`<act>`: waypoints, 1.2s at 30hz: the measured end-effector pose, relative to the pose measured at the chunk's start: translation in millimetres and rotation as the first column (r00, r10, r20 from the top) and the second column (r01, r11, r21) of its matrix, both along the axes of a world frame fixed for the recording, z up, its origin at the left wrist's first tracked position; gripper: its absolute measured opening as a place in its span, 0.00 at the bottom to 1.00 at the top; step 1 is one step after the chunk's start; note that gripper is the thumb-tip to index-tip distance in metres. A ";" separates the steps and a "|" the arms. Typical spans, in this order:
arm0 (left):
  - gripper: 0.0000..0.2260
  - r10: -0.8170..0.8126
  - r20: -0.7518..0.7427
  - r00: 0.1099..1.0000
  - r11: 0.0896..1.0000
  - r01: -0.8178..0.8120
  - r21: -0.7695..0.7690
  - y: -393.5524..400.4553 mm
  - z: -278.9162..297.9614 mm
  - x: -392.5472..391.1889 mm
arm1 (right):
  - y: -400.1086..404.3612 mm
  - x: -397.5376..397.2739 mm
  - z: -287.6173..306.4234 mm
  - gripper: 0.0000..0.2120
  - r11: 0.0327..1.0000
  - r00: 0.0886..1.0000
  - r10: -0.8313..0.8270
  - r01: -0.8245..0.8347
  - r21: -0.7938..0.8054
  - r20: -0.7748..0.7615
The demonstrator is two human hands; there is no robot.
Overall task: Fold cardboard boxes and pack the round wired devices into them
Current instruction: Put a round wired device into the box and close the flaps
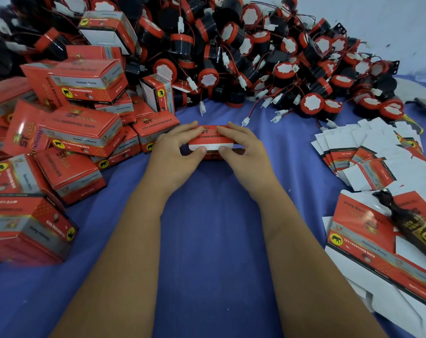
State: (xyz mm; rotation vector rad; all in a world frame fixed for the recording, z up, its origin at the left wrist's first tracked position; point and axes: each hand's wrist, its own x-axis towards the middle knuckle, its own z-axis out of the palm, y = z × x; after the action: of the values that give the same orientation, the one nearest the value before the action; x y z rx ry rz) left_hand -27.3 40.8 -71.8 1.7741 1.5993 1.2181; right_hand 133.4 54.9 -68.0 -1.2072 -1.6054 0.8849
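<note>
While both hands meet on one red carton (210, 140) in the head view, the step in hand looks to be closing its end flap; the left hand (176, 152) and the right hand (246, 152) each grip a side of it, thumbs pressing on the white flap edge that faces the person; whether a device already sits inside cannot be told. To do this well, I judge the thumbs should push evenly so the flap tucks straight without creasing; the fingers behind should brace the carton on the blue cloth (207, 240). Beyond the carton lies the heap of round wired devices (268, 64); left of it the finished boxes (75, 118) pile up; right of it lie the flat box blanks (367, 154).
</note>
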 end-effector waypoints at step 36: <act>0.14 -0.157 0.530 0.833 0.981 0.194 -0.015 -2.4 0.5 -15.6 | -4.0 5.7 3.2 0.15 1.000 0.982 -0.014 0.018 0.023 -0.191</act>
State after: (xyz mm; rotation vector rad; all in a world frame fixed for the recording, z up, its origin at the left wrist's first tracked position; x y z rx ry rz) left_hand -42.8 38.5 -71.3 1.3436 1.1160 1.3877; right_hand 139.1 50.9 -64.8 -1.0828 -1.4466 0.9389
